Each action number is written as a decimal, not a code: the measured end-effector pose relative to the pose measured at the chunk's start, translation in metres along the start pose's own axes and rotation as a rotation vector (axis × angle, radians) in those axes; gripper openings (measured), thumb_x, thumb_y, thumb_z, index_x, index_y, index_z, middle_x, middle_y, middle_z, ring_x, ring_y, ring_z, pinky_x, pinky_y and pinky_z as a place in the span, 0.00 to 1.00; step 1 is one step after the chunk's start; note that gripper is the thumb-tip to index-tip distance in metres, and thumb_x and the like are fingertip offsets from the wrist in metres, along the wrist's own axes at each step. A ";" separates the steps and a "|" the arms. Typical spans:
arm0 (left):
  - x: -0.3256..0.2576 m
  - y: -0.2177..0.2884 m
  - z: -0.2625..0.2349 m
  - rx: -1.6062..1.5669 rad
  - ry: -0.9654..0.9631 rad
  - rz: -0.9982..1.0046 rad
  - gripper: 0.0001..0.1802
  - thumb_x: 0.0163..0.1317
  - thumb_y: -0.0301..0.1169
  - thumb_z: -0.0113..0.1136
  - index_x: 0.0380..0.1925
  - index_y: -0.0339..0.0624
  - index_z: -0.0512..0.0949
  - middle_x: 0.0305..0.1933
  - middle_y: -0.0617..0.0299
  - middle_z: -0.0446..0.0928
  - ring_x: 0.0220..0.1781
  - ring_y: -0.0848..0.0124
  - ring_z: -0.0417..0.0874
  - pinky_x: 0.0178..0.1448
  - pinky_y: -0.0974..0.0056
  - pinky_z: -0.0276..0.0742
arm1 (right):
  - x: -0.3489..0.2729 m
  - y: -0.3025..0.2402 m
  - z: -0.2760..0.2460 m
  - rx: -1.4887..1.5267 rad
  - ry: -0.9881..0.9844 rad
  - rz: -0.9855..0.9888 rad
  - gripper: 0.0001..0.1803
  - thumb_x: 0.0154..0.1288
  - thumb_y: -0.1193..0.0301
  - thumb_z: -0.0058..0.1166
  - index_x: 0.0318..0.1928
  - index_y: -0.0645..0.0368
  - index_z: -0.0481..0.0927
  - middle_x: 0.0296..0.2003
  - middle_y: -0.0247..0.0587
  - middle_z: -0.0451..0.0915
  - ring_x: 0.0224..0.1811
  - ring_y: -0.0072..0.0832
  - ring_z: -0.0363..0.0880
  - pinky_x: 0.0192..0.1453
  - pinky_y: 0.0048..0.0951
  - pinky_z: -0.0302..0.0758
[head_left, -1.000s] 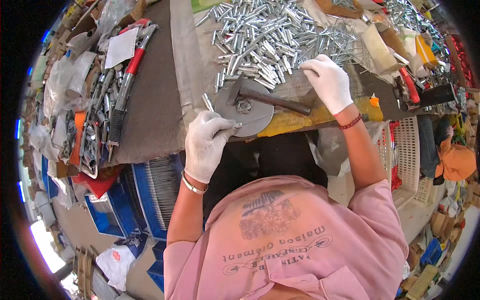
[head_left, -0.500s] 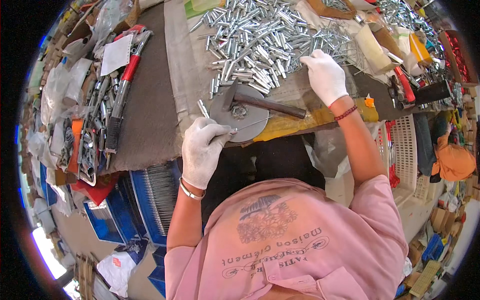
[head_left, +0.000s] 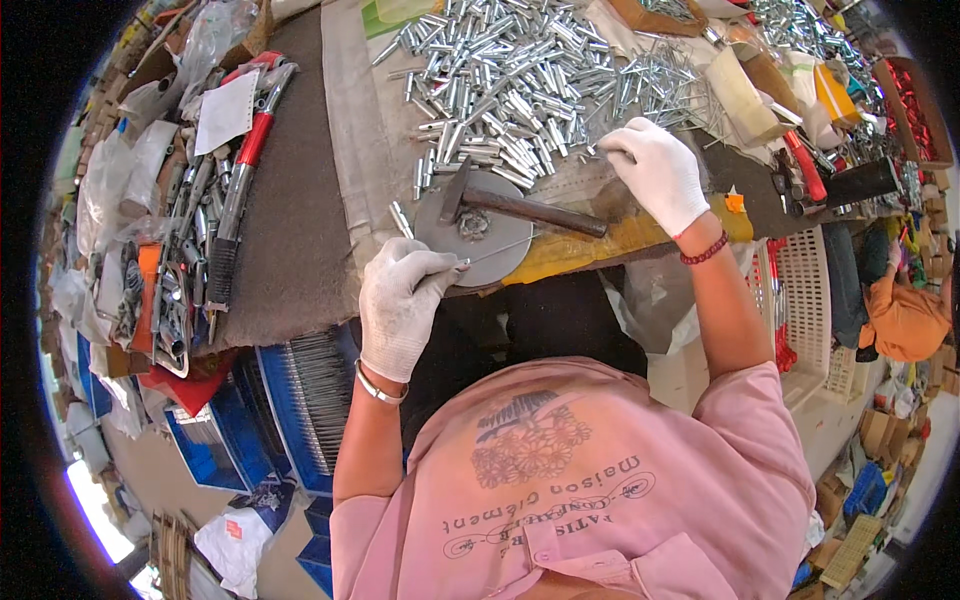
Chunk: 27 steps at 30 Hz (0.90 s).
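My left hand (head_left: 405, 305), in a white glove, pinches a thin metal rod (head_left: 508, 247) at the near edge of a round grey plate (head_left: 500, 268). A small shiny piece shows at those fingertips. Across the plate lies a hammer (head_left: 548, 212) with a dark handle, its head toward the left. My right hand (head_left: 660, 175), also gloved in white, is raised with thumb and fingers pinched together, just right of the metal pile; anything between them cannot be made out. A heap of short silvery tubes (head_left: 500, 90) spreads beyond the plate, with thin metal pins (head_left: 660, 85) on its right.
Tools with red-and-black handles (head_left: 255, 140) and plastic bags (head_left: 110, 185) crowd the bench's left side. Blue bins (head_left: 300, 400) stand below it. On the right are opened cardboard boxes (head_left: 745, 95), a white plastic crate (head_left: 808, 300) and another person in orange (head_left: 908, 320).
My right hand has drawn back from the metal pins, toward me and slightly right. My left hand stays at the plate's edge with the rod.
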<state>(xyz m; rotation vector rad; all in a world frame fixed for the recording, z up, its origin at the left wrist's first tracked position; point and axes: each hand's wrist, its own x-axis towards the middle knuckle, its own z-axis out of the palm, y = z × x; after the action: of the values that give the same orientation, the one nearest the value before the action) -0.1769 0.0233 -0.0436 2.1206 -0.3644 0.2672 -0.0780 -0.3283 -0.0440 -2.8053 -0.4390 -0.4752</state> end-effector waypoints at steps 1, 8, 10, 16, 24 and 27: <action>0.000 0.001 0.000 0.001 0.000 0.000 0.09 0.52 0.20 0.77 0.33 0.42 0.88 0.34 0.56 0.82 0.38 0.58 0.85 0.43 0.58 0.80 | 0.000 -0.002 0.000 0.018 -0.027 -0.028 0.06 0.67 0.71 0.62 0.43 0.49 0.89 0.39 0.37 0.84 0.43 0.40 0.86 0.46 0.39 0.82; 0.000 0.001 -0.001 0.017 -0.001 0.018 0.08 0.52 0.20 0.77 0.33 0.41 0.88 0.33 0.57 0.82 0.38 0.57 0.84 0.43 0.58 0.79 | 0.003 -0.011 0.004 0.098 0.011 -0.066 0.05 0.68 0.72 0.62 0.41 0.51 0.89 0.39 0.36 0.84 0.43 0.39 0.86 0.46 0.37 0.82; -0.001 0.000 0.001 0.010 -0.003 0.014 0.08 0.52 0.20 0.77 0.33 0.41 0.88 0.33 0.57 0.81 0.38 0.57 0.84 0.43 0.58 0.79 | 0.002 -0.017 0.005 0.107 -0.018 -0.087 0.05 0.68 0.72 0.62 0.41 0.50 0.89 0.39 0.35 0.83 0.43 0.39 0.86 0.47 0.37 0.82; -0.003 0.000 0.000 0.022 0.012 -0.008 0.08 0.52 0.21 0.77 0.33 0.41 0.89 0.33 0.56 0.81 0.38 0.57 0.84 0.42 0.58 0.79 | 0.004 -0.019 0.011 0.027 -0.032 -0.174 0.04 0.67 0.71 0.62 0.40 0.49 0.87 0.38 0.36 0.82 0.45 0.38 0.85 0.48 0.38 0.83; -0.005 -0.017 0.007 -0.026 -0.015 -0.102 0.06 0.53 0.24 0.75 0.32 0.45 0.89 0.35 0.58 0.82 0.42 0.56 0.84 0.47 0.56 0.79 | 0.025 -0.005 0.005 0.163 -0.188 -0.167 0.06 0.65 0.72 0.62 0.42 0.56 0.84 0.43 0.43 0.83 0.47 0.42 0.85 0.53 0.38 0.81; -0.004 -0.013 0.006 0.007 0.019 -0.084 0.05 0.54 0.26 0.76 0.31 0.45 0.89 0.35 0.58 0.82 0.42 0.55 0.84 0.47 0.55 0.79 | 0.031 -0.001 0.001 0.190 -0.259 -0.173 0.07 0.64 0.73 0.63 0.42 0.59 0.83 0.43 0.44 0.83 0.46 0.42 0.85 0.52 0.38 0.80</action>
<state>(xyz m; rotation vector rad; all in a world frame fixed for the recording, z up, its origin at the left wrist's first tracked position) -0.1758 0.0251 -0.0581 2.1330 -0.2633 0.2399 -0.0499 -0.3197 -0.0341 -2.6632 -0.7430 -0.0944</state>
